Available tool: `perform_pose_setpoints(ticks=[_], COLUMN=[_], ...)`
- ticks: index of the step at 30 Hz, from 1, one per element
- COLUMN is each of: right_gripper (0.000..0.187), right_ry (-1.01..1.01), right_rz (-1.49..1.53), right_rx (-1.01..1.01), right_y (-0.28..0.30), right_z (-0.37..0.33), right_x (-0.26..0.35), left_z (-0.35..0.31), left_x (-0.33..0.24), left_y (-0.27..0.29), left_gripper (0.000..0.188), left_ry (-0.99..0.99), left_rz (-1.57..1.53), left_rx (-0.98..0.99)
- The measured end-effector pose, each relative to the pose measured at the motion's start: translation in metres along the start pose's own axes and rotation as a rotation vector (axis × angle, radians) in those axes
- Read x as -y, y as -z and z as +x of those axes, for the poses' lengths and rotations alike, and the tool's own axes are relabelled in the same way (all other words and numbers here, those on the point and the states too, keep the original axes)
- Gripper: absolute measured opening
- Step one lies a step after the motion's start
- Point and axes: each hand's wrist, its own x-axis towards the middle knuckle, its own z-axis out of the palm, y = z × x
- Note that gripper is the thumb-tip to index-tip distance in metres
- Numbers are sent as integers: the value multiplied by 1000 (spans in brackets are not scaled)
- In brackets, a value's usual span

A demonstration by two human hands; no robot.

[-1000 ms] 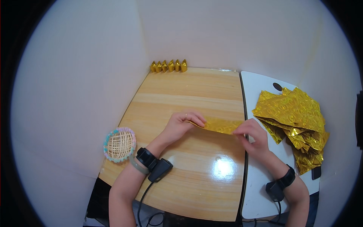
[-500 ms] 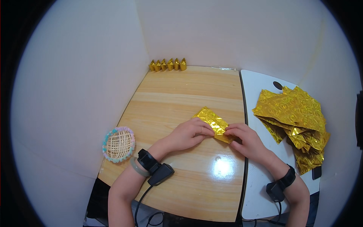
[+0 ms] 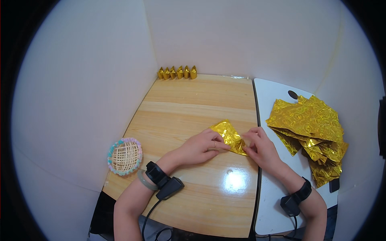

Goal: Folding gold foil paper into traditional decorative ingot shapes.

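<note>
A small sheet of shiny gold foil paper (image 3: 228,133), partly folded, lies on the wooden tabletop between both hands. My left hand (image 3: 204,147) grips its left and near edge, with the fingertips pressed onto the foil. At the right end, my right hand (image 3: 261,149) pinches the paper between thumb and fingers, and the foil bends up there. The fingers cover part of the fold. Both wrists carry black strapped devices with cables, and a pale bangle (image 3: 147,180) sits on the left one.
To the right, a white board (image 3: 277,209) bears a loose pile of gold foil sheets (image 3: 309,120). Several folded gold foil pieces (image 3: 179,72) stand in a row at the far left. A round woven basket (image 3: 126,157) with a pastel rim sits near the left wall.
My right hand has lifted and curled its fingers at the paper's right end, which now bends upward. The left hand stays on the paper. The whole view has shifted slightly.
</note>
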Motion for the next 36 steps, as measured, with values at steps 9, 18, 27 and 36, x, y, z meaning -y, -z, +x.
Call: perform_pose_setpoints(ticks=[9,18,27,36], right_gripper=[32,28,47,44], right_ry=[467,139,102,-90], right_rz=[4,44,-107,447], right_rx=[420,-34,-36,-120], right_y=[1,-3,2,-7], right_z=[-2,-4,1,1], right_x=[3,-9,-10,-17], left_z=[-5,-2,-6,-5], left_x=[7,11,17,18], left_y=[-2,0,10,11], left_gripper=[19,35,51,61], left_ry=[219,184,135,67], left_rz=[75,85,15,75], left_rx=[-159,-114,57,110])
